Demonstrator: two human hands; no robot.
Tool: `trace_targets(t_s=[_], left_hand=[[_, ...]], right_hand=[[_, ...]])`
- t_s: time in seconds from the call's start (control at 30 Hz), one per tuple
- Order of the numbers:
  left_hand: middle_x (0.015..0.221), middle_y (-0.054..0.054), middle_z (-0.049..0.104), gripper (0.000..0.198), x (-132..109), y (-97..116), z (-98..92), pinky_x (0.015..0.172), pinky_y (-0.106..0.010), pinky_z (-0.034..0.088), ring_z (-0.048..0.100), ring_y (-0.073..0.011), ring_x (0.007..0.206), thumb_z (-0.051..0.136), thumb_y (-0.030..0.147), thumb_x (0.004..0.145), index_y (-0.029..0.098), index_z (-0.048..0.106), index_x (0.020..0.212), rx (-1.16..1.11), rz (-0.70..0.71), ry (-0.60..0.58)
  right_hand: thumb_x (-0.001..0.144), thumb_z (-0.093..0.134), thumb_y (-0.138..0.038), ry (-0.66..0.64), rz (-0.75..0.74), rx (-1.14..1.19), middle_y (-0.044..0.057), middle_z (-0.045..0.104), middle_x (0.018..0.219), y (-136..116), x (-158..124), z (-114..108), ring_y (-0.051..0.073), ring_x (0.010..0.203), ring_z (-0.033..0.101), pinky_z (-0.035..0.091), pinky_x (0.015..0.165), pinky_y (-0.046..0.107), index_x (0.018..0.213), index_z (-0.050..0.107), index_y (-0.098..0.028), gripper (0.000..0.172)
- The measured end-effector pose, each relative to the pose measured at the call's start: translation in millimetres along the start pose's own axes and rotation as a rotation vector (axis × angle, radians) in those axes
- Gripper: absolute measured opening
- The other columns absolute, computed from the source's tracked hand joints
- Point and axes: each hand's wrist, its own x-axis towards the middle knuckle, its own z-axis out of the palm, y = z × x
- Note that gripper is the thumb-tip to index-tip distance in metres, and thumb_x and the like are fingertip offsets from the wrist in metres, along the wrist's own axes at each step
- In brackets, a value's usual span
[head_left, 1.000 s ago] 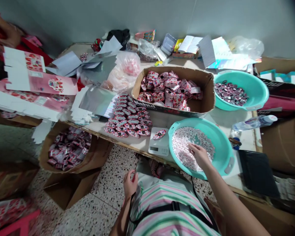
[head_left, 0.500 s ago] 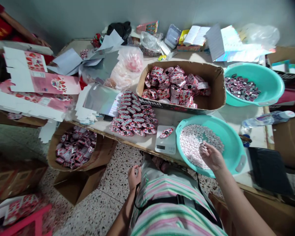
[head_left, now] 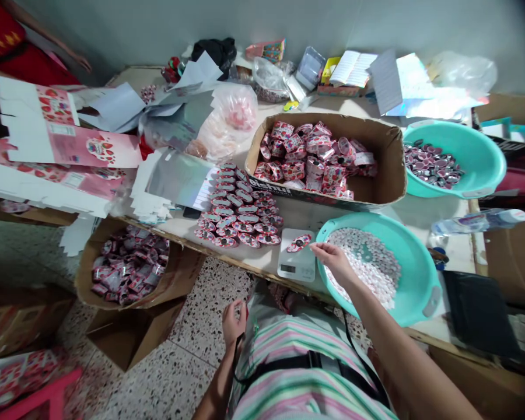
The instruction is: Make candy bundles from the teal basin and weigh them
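My right hand [head_left: 330, 255] is pinched between the kitchen scale and the near turquoise basin, its fingertips at the edge of a strawberry-print tin [head_left: 298, 243]. That tin, oval with a dark opening in its top, rests on the white kitchen scale [head_left: 287, 268]. Whatever lies between the fingertips is mostly hidden; small white candies showed there a moment ago. Many such candies [head_left: 371, 268] fill the left part of the turquoise basin [head_left: 420, 291] under my right forearm. Down by my lap, my left hand [head_left: 234, 321] hangs with fingers curled in, nothing seen in it.
Rows of similar tins [head_left: 238, 213] stand left of the scale. Behind, a cardboard box [head_left: 385, 151] holds more tins, and another turquoise basin [head_left: 481, 151] holds small lids. A floor carton [head_left: 126, 300] contains wrapped tins. A person in red [head_left: 13, 46] is at the far left.
My right hand has moved left from above the candies in the basin to beside the tin on the scale. My left hand has dropped slightly.
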Motion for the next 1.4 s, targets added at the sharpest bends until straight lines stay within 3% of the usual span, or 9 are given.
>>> trace_targets(t_s=[0.13,0.3,0.5,0.63,0.77,0.93,1.0,1.17,1.4], left_hand=[[0.091,-0.009,0.07,0.033,0.4,-3.5,-3.2,0.085,-0.042,0.052,0.064,-0.0259,0.091,0.049,0.048,0.08,0.021,0.064,0.09,-0.014,-0.033,0.003],[0.092,-0.008,0.07,0.027,-0.3,-6.7,-9.3,0.087,-0.045,0.052,0.064,-0.0272,0.091,0.049,0.048,0.08,0.026,0.062,0.088,-0.021,-0.06,-0.012],[0.091,-0.008,0.07,0.027,5.4,-3.8,-11.4,0.087,-0.044,0.051,0.064,-0.027,0.092,0.047,0.047,0.08,0.025,0.061,0.088,-0.021,-0.064,-0.013],[0.092,-0.008,0.069,0.029,10.2,-5.5,-11.1,0.087,-0.044,0.051,0.063,-0.0268,0.092,0.047,0.047,0.081,0.024,0.062,0.089,-0.001,-0.067,-0.006],[0.092,-0.009,0.069,0.032,13.5,-7.8,-12.7,0.088,-0.045,0.05,0.063,-0.0266,0.093,0.047,0.048,0.081,0.022,0.063,0.09,0.017,-0.061,-0.004],[0.092,-0.009,0.069,0.034,14.9,-4.6,-14.3,0.087,-0.042,0.05,0.063,-0.0251,0.093,0.047,0.048,0.081,0.02,0.064,0.091,0.03,-0.039,0.02],[0.094,-0.009,0.069,0.033,14.8,-2.5,-13.4,0.088,-0.041,0.05,0.062,-0.0245,0.094,0.047,0.048,0.082,0.021,0.064,0.092,0.033,-0.027,0.012],[0.095,-0.009,0.069,0.033,13.2,2.8,-6.5,0.086,-0.042,0.05,0.062,-0.025,0.095,0.047,0.047,0.083,0.021,0.063,0.093,0.047,-0.022,-0.003],[0.094,-0.009,0.068,0.026,20.6,30.9,-0.5,0.087,-0.04,0.049,0.062,-0.0235,0.093,0.048,0.04,0.085,0.02,0.063,0.095,0.075,0.184,-0.027]], right_hand=[[0.065,0.065,-0.06,0.071,-0.072,-0.197,0.001,0.061,0.064,-0.1,17.7,20.2,0.013,0.059,0.047,0.031,0.053,0.024,0.076,0.068,-0.015,0.046],[0.069,0.061,-0.055,0.112,-0.127,-0.288,0.007,0.071,0.082,-2.9,27.2,25.5,0.021,0.076,0.06,0.042,0.068,0.029,0.083,0.072,-0.014,0.044],[0.074,0.055,-0.051,0.093,-0.182,-0.439,0.007,0.072,0.09,0.5,32.9,28.6,0.026,0.086,0.063,0.045,0.078,0.033,0.081,0.074,-0.018,0.038],[0.074,0.058,-0.051,0.134,-0.153,-0.341,0.007,0.072,0.092,-6.9,25.9,27.8,0.026,0.091,0.062,0.044,0.082,0.033,0.084,0.074,-0.017,0.039],[0.071,0.063,-0.055,0.206,-0.074,-0.16,0.005,0.069,0.079,-14.1,10.7,10.2,0.019,0.075,0.059,0.043,0.066,0.027,0.09,0.073,-0.014,0.046],[0.064,0.068,-0.057,0.36,-0.017,-0.082,0.0,0.053,0.057,-7.7,-8.5,-33.5,0.009,0.051,0.039,0.028,0.046,0.024,0.092,0.072,-0.012,0.053],[0.061,0.071,-0.055,0.403,0.009,-0.037,-0.001,0.052,0.057,-2.4,-14.6,-50.6,0.008,0.051,0.037,0.027,0.046,0.023,0.091,0.072,-0.013,0.052],[0.059,0.072,-0.049,0.444,0.058,-0.025,0.004,0.062,0.074,14.9,-24.3,-81.4,0.013,0.065,0.05,0.036,0.053,0.023,0.088,0.072,-0.016,0.044],[0.062,0.064,-0.04,0.436,0.056,-0.061,0.002,0.062,0.071,30.8,-35.7,-93.3,0.013,0.062,0.05,0.037,0.056,0.025,0.093,0.069,-0.016,0.04]])
